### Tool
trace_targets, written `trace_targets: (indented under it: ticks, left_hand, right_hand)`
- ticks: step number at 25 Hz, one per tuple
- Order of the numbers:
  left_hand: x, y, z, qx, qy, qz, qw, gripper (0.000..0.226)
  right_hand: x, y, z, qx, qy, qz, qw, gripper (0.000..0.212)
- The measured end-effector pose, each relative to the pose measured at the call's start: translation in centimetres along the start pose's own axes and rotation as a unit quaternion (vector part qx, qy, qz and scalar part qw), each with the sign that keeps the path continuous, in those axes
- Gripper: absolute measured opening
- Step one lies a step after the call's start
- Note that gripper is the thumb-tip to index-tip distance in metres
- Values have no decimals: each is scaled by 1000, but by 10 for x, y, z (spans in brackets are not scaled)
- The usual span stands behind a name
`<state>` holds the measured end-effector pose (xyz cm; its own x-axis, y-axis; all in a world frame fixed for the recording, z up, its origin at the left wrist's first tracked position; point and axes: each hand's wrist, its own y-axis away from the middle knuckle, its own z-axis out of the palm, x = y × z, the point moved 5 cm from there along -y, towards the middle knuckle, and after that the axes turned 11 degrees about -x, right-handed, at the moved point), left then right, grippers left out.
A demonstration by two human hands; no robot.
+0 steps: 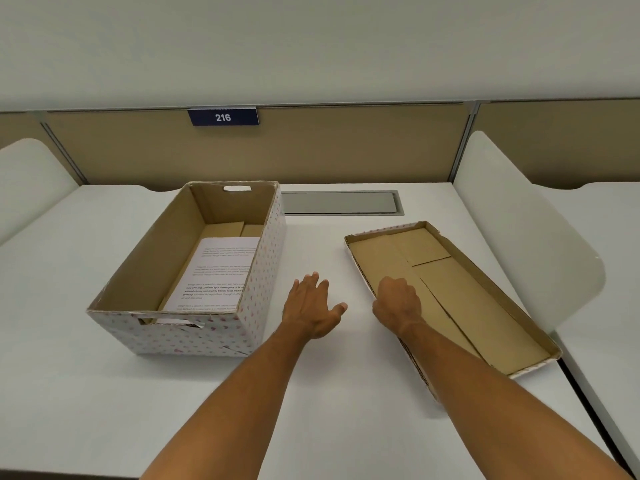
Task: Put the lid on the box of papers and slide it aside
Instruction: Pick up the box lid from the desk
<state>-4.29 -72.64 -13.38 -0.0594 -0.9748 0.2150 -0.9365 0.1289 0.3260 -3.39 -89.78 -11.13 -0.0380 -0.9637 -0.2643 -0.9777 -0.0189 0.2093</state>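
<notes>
The step in hand looks like picking up the lid (485, 306), which lies upside down on the white desk (69, 393), well to the right of the box (194, 334) and turned at an angle to it. The right hand (398, 303) is at the lid's edge nearest the box, its fingers curled over that rim and apparently gripping it, though the fingertips are hidden. The left hand (311, 306) hovers spread and empty between box and lid, closer to the lid. To do this well, the left hand should probably take another edge so the wide, shallow lid turns over without flexing, then comes down square over the box's rim before being pressed home. The box is open, white with small coloured dots outside and plain brown card inside, with handle cut-outs in its ends; its near end looks torn around the cut-out. Printed papers (218, 275) lie flat on its floor.
</notes>
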Motion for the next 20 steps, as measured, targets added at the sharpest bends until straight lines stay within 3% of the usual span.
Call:
trace_targets:
  ticks: [5,10,13,15,18,20]
  left_hand:
    - [4,0,-2,-37,71,43,996,69]
    - [28,-3,-11,-48,165,80,982,68]
    - [41,-7,-15,-63,183,101,976,67]
    - [47,-10,-15,-71,224,100,967,66]
    - [51,-16,-12,-80,358,54,929,63]
    - [52,-20,-9,-89,477,9,874,59]
  right_hand:
    - [7,-6,-53,54,-82,16,995,14]
    - [17,-5,-138,107,-152,40,982,25]
    - [24,-2,-187,141,-227,39,963,20]
    - [25,5,-206,118,-332,26,936,13]
    - [17,19,-220,57,-468,1,882,8]
    - [7,28,-227,23,-528,-21,849,11]
